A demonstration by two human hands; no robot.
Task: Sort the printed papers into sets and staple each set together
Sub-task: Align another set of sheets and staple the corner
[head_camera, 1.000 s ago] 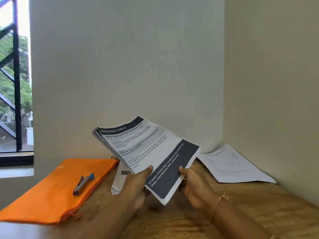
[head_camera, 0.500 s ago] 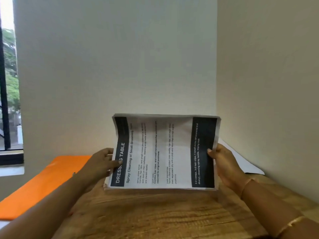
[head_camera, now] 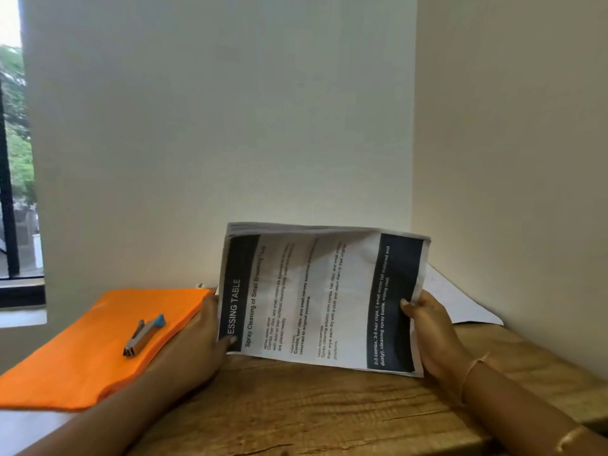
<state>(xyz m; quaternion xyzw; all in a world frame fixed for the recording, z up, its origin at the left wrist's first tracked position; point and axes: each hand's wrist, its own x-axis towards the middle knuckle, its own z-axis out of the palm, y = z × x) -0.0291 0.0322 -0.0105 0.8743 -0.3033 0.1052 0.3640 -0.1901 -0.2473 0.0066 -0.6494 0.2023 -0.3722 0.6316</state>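
A stack of printed papers (head_camera: 322, 297), its top sheet headed "DRESSING TABLE" with dark bands at both ends, stands on its long edge on the wooden table (head_camera: 312, 409). My left hand (head_camera: 205, 337) grips the stack's left end, thumb on the front. My right hand (head_camera: 427, 327) grips the right end the same way. A small silver stapler (head_camera: 143, 336) with a blue tip lies on an orange folder (head_camera: 98, 350) to the left, apart from both hands. Another white sheet (head_camera: 457, 301) lies flat behind the stack at the right.
The table sits in a corner, with one wall right behind the papers and another close on the right. A window with dark bars (head_camera: 13, 192) is at the far left. The orange folder covers the table's left part.
The stack was held slanted in the air by its near edge, then turned upright with one hand at each end. Since half a second ago the view has swung left, showing the stapler again.
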